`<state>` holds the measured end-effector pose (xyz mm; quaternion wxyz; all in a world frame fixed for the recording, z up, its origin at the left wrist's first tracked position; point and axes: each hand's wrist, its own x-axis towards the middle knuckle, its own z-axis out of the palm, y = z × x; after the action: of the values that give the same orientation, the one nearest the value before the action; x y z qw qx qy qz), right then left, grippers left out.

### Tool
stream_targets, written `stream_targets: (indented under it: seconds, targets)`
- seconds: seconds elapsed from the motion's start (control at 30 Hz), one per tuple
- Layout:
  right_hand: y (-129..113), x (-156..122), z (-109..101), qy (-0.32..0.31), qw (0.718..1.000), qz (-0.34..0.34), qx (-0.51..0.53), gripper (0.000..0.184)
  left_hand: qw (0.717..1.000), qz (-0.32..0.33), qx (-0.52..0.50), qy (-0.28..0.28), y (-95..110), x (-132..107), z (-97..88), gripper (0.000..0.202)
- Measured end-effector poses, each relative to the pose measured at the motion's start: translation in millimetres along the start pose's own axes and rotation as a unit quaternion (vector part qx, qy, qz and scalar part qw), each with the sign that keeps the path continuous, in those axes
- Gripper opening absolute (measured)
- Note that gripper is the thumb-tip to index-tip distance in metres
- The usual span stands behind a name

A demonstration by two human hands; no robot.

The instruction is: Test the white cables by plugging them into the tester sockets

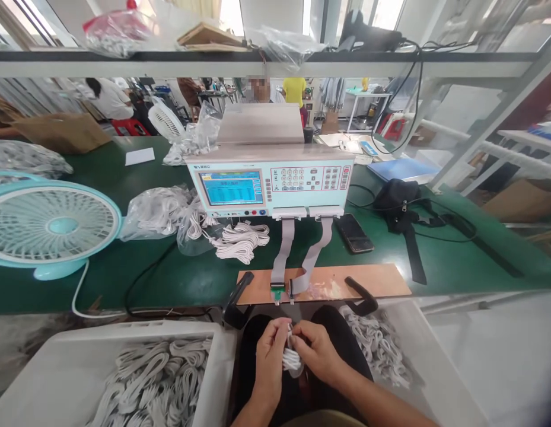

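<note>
Over my lap, my left hand [271, 350] and my right hand [316, 349] are closed together on a bundled white cable [292, 359]. Its coils hang between my palms. At the top of the bundle my fingertips pinch a small end, partly hidden by the fingers. Just beyond my hands, two grey ribbon cables [284, 252] run from a tester with a lit screen [233, 188] down to a copper-coloured board [355, 281]. A small green connector board [277, 293] sits at the end of the left ribbon, at the table's front edge.
Black clamps [237, 299] hold the board. A left bin [222, 350] and a right bin [429, 338] contain cable bundles. More white cables [242, 242], a phone [354, 233], a black bag [397, 204] and a blue fan [57, 225] stand on the green table [168, 290]. People are in the background.
</note>
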<state>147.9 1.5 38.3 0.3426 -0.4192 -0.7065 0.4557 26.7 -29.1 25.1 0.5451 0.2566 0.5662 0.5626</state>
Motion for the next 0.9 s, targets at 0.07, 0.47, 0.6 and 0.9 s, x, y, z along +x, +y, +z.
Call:
stream_targets:
  seconds: [0.07,0.47,0.6,0.9]
  targets:
    - [1.2,8.0,1.5,0.032,0.998,0.042,0.038,0.019,1.000,-0.010,-0.007,-0.003,2.8,5.3,1.0,0.027]
    - [22.7,26.1,12.6,0.124,0.968,0.132,0.173,0.026,0.999,-0.038,-0.022,-0.015,0.6,23.4,-8.6,0.030]
    - [19.5,25.4,17.4,0.141,0.958,0.137,0.210,0.027,0.999,-0.020,0.027,-0.031,5.7,26.9,-15.7,0.033]
    - [7.2,30.9,20.4,0.165,0.904,0.219,0.327,0.033,0.975,0.066,0.179,-0.112,14.9,38.9,-28.1,0.035]
